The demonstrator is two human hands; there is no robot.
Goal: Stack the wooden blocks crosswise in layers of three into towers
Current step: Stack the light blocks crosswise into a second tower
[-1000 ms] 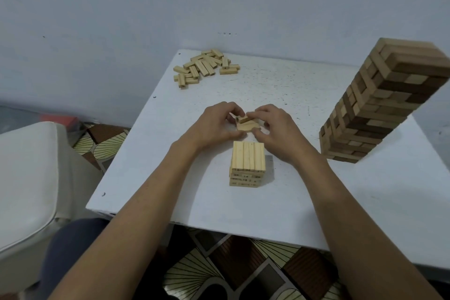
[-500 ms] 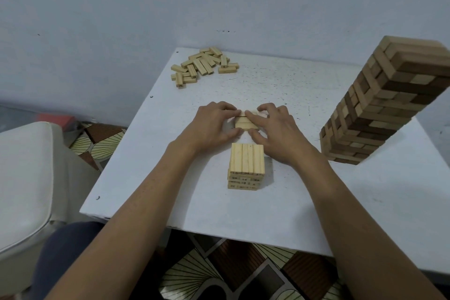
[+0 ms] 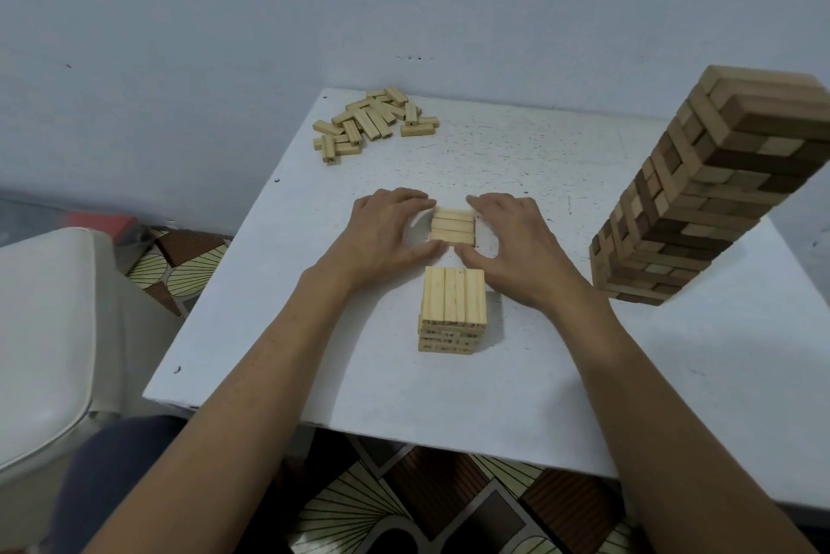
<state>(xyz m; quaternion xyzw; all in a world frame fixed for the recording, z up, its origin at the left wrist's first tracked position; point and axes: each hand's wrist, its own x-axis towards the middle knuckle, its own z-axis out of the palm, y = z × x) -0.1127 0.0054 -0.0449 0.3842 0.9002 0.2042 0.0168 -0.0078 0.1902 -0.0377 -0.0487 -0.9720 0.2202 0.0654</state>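
Just beyond the low pale tower [image 3: 454, 302], a flat row of blocks [image 3: 453, 226] lies on the white, speckled surface [image 3: 516, 396], and both hands close on it from either end. The left hand [image 3: 390, 234] curls round the row's left end, fingers at the far corner and thumb at the near one; the right hand [image 3: 516, 239] mirrors it on the right end. Both wrists are low and both forearms reach in past either side of the low tower. The row's blocks run left to right, while the low tower's top three run front to back, with smooth light grain and small dark printed marks on the block ends below. Far beyond and left of the low tower is a heap of loose blocks [image 3: 373, 122]; well to its right stands a tall tower [image 3: 700, 203] of mixed tan and dark brown wood.
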